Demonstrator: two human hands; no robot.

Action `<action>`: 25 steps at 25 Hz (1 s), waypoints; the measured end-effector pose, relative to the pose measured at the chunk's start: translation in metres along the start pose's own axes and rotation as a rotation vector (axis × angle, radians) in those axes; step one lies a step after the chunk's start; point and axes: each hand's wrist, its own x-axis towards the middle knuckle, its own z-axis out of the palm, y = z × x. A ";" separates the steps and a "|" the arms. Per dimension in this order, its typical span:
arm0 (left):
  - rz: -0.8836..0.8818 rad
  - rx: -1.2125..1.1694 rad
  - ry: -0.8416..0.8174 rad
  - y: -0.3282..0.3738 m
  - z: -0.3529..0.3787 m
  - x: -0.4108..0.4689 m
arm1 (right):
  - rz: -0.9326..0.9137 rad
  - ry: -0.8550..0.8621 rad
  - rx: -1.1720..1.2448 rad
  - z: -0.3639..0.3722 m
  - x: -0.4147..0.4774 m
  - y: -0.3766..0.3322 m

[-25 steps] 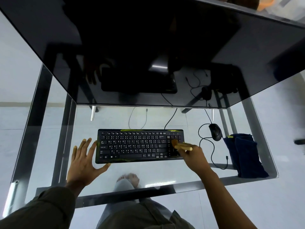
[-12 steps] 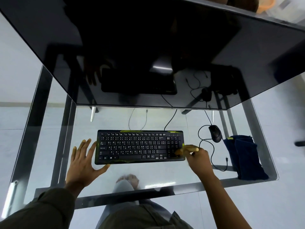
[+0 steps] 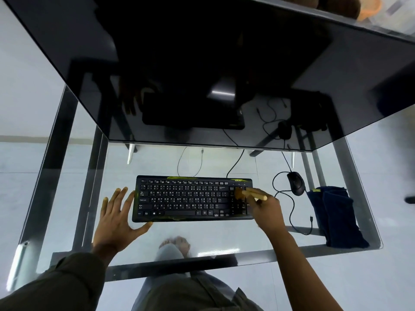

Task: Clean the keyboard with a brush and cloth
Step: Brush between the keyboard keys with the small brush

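Observation:
A black keyboard (image 3: 186,199) lies flat in the middle of a glass desk (image 3: 224,241). My right hand (image 3: 268,208) grips a small wooden-handled brush (image 3: 249,194), whose bristles sit on the number pad at the keyboard's right end. My left hand (image 3: 116,218) lies flat with fingers spread against the keyboard's left edge, thumb at its front corner. A dark blue cloth (image 3: 334,216) lies folded at the desk's right side, apart from both hands.
A black mouse (image 3: 296,183) with a looping cable lies between the keyboard and the cloth. A large dark monitor (image 3: 202,63) overhangs the back of the desk. My legs and a bare foot (image 3: 177,243) show through the glass.
The brush swept down to the number pad's lower right, then came back up to its upper part. My left hand has stayed against the keyboard's left edge.

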 end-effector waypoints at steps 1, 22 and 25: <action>0.002 0.003 -0.001 0.000 0.000 0.000 | 0.002 -0.066 0.011 -0.001 0.000 -0.001; 0.011 0.003 0.003 -0.001 0.000 0.000 | 0.044 -0.187 0.061 0.005 -0.003 -0.002; 0.013 0.005 0.001 -0.001 0.001 0.000 | 0.048 -0.238 0.091 0.004 -0.002 -0.006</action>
